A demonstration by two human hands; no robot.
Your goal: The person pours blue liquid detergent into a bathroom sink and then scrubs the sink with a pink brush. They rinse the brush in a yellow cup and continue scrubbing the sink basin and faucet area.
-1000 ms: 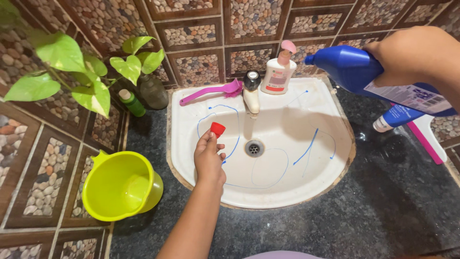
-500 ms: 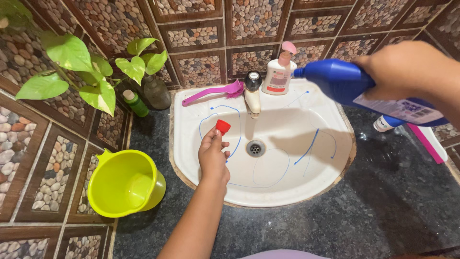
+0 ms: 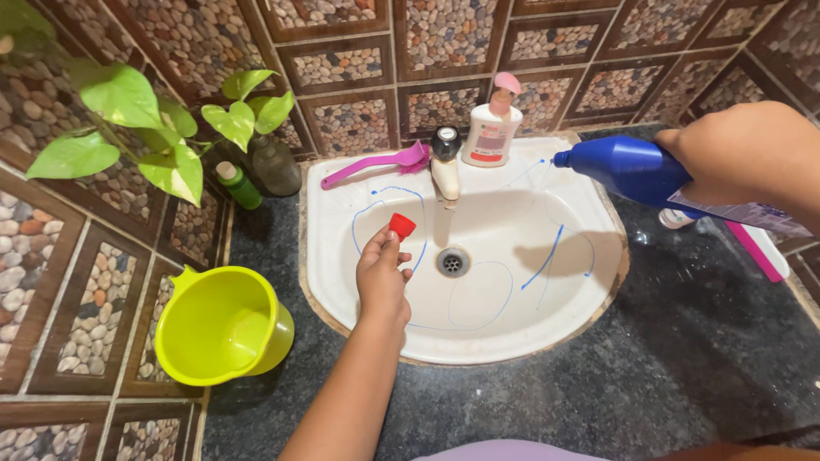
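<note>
Right hand (image 3: pixel 743 154) grips the blue bottle (image 3: pixel 632 166), lying level, nozzle pointing left over the sink (image 3: pixel 478 333) rim. Left hand (image 3: pixel 380 277) pinches the red cap (image 3: pixel 401 225) above the basin, seemingly between fingertips.

Blue cleaner bottle (image 3: pixel 636 169) at right over sink rim, tilted, nozzle toward basin, gripped in right hand (image 3: pixel 752 154); white label (image 3: pixel 739 212) with dark print on its underside, partly hidden. White pump bottle (image 3: pixel 490 132) upright on back of sink just right of tap, pink pump head, white and red label on front. Small green bottle (image 3: pixel 237 185) with pale cap on counter left of sink, beside dark glass bottle (image 3: pixel 275 164). Blue and white bottle (image 3: pixel 679 218) on its side on counter, behind blue bottle, mostly hidden.
</note>
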